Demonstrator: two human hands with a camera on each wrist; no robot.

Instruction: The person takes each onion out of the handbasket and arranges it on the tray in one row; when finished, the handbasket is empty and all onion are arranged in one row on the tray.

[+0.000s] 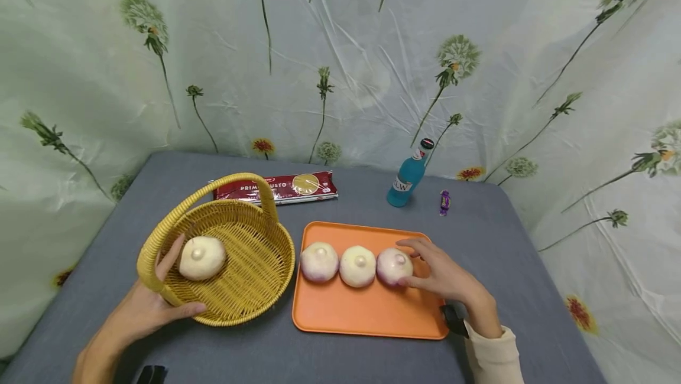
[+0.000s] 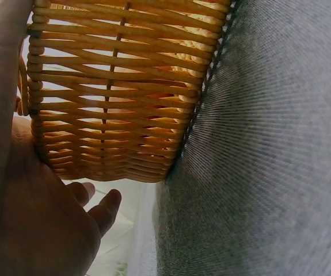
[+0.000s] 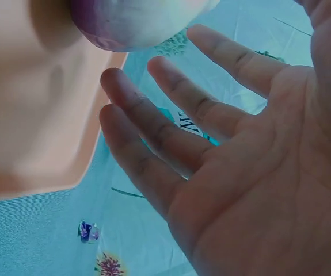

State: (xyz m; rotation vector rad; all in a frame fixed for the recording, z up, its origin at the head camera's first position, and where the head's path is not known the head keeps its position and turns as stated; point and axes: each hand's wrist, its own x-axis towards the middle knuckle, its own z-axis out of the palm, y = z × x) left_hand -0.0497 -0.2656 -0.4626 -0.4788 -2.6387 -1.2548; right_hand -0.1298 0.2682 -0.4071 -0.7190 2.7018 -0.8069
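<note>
Three round white-and-purple bulbs lie in a row on an orange tray (image 1: 367, 313). My right hand (image 1: 433, 272) reaches over the tray's right end with its fingers spread and straight, the fingertips against the rightmost bulb (image 1: 392, 266). In the right wrist view that bulb (image 3: 136, 23) sits just past my open fingers (image 3: 153, 132). The other two bulbs (image 1: 357, 266) (image 1: 319, 262) lie to its left. My left hand (image 1: 151, 301) holds a yellow woven basket (image 1: 250, 277) at its near-left rim, thumb on the outer wall and a finger by the handle's foot. One bulb (image 1: 201, 257) lies in the basket.
A red pasta packet (image 1: 287, 187) lies behind the basket. A blue bottle (image 1: 408, 176) and a small purple sweet (image 1: 444, 202) stand behind the tray. The grey table (image 1: 532, 289) ends at a flowered cloth backdrop. The left wrist view shows the basket's wall (image 2: 119, 86) on the grey cloth (image 2: 269, 144).
</note>
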